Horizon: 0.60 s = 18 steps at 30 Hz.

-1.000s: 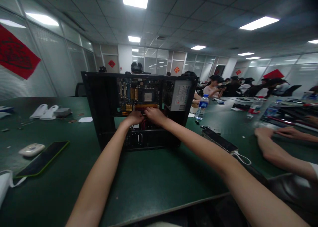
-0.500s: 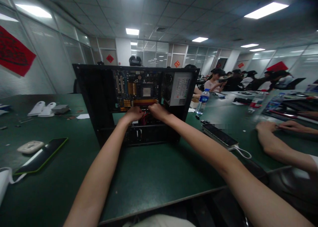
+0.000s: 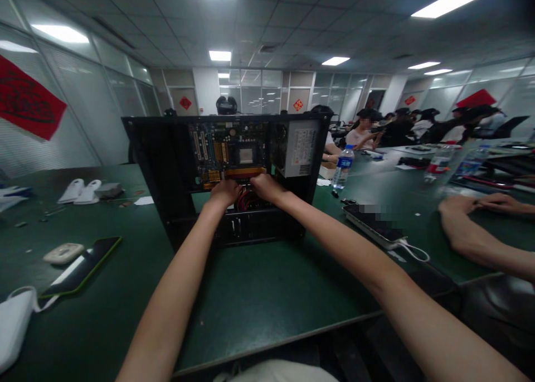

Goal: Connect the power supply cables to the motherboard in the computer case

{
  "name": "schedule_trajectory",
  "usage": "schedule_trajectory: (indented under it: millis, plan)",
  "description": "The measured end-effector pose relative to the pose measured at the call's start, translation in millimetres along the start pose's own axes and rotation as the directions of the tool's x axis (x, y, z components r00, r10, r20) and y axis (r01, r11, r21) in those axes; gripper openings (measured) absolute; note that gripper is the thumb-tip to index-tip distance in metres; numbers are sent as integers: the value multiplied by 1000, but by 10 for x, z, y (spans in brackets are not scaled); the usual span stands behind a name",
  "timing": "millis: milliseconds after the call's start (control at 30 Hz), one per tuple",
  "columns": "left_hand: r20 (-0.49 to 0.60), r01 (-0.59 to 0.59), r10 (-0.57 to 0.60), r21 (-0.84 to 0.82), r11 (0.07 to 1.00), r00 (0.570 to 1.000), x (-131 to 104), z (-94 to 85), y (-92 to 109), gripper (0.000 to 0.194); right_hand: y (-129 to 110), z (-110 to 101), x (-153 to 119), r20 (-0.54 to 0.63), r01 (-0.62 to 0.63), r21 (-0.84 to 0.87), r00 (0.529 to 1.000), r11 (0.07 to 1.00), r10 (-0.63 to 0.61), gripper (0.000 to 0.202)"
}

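An open black computer case (image 3: 156,164) stands on the green table, its motherboard (image 3: 234,134) facing me. At the board's lower edge, beside the orange-red memory slots (image 3: 246,173), are both my hands. My left hand (image 3: 225,192) has its fingers closed at the left end of the slots. Curled at the right end is my right hand (image 3: 266,188). What either hand grips, if anything, is hidden. Red wires (image 3: 246,199) hang between them. A labelled power supply (image 3: 298,148) sits at the upper right of the case.
On the left lie a green-edged phone (image 3: 83,267), a round-cornered case (image 3: 64,254) and a white device (image 3: 15,326). At right are a water bottle (image 3: 343,167), a phone with a cable (image 3: 371,226) and another person's forearms (image 3: 476,237). More people sit behind.
The view has shifted slightly, so surrounding objects appear a little lower and farther outward. Both hands stay at the memory slots with hardly any visible movement.
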<state>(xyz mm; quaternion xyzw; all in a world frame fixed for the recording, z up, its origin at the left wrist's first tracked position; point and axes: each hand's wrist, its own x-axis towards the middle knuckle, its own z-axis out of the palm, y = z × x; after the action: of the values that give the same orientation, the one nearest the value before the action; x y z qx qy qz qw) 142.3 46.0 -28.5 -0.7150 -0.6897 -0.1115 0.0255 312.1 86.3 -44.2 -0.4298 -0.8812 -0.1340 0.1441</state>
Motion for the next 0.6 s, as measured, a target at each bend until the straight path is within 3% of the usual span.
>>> schedule_trajectory:
  millis: [600]
  plan:
    - [-21, 33, -31, 64, 997, 999, -36, -6, 90, 47, -3, 67, 18, -33, -8, 118, 999, 993, 12, 31]
